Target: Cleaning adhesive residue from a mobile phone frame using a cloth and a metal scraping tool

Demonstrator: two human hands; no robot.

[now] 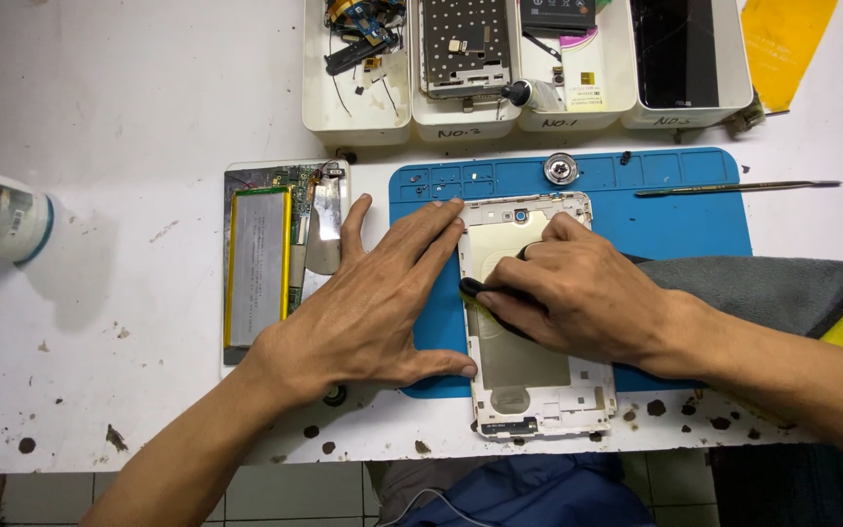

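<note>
Gold phone back cover (539, 385) lying lengthwise toward camera on blue mat (675, 220); right hand (578, 293) pinching black pry tool (475, 287) at its left edge, left hand (373, 303) flat, fingers spread, bracing beside.

Two hands, left hand (368, 307) and right hand (578, 293), one phone back cover (539, 381), one blue mat (675, 220), four white trays (355, 112), one opened tablet (260, 263), one long metal tool (734, 187)
</note>
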